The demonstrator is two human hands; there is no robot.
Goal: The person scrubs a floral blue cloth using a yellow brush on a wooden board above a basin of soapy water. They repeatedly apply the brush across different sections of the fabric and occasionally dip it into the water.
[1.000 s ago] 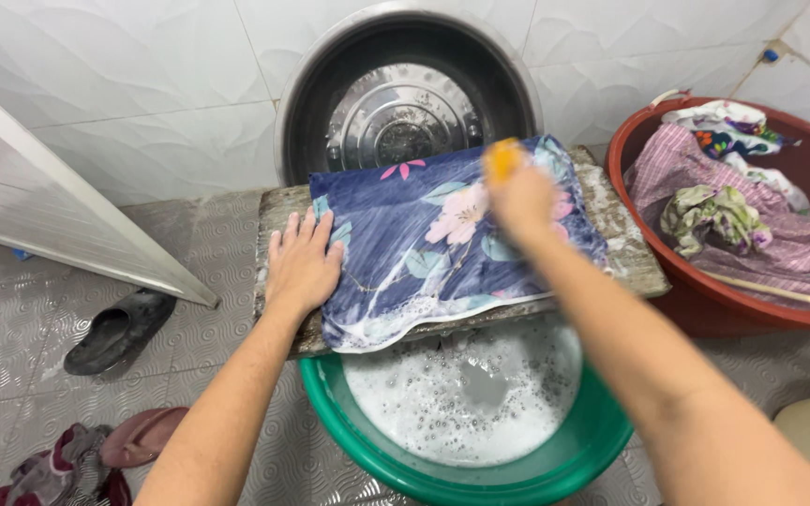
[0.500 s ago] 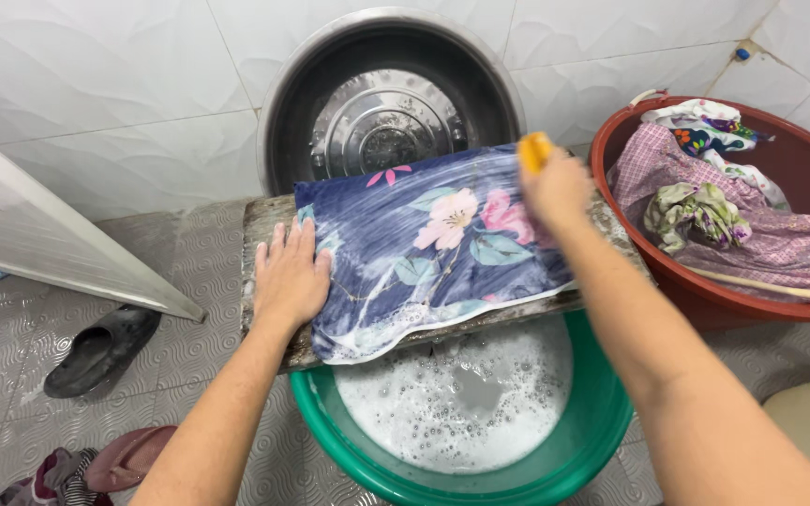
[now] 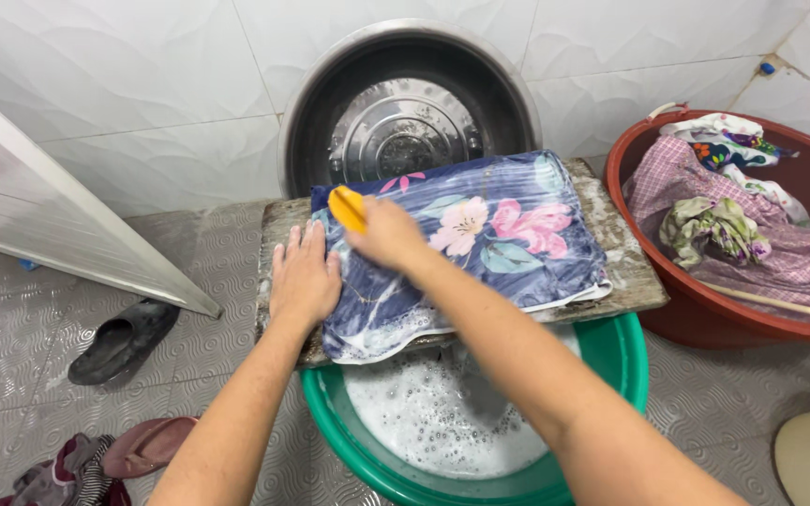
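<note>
A wet navy cloth point(image 3: 499, 239) with pink flowers lies spread on a wooden board point(image 3: 625, 258). The board rests across a green basin point(image 3: 616, 361) of soapy water. My left hand point(image 3: 302, 274) lies flat on the cloth's left edge, fingers apart, pressing it down. My right hand point(image 3: 386, 234) is closed around a yellow scrub brush point(image 3: 347, 208) and rests on the cloth's upper left part, close beside my left hand.
A large steel basin point(image 3: 410, 122) leans against the white tiled wall behind the board. A red tub point(image 3: 696, 319) of mixed clothes stands at the right. A dark sandal point(image 3: 122, 339), a pink sandal point(image 3: 147, 448) and a white panel point(image 3: 58, 220) are at the left.
My right hand has swept the brush from the cloth's upper right corner across to its upper left. My left hand stays pressed on the left edge.
</note>
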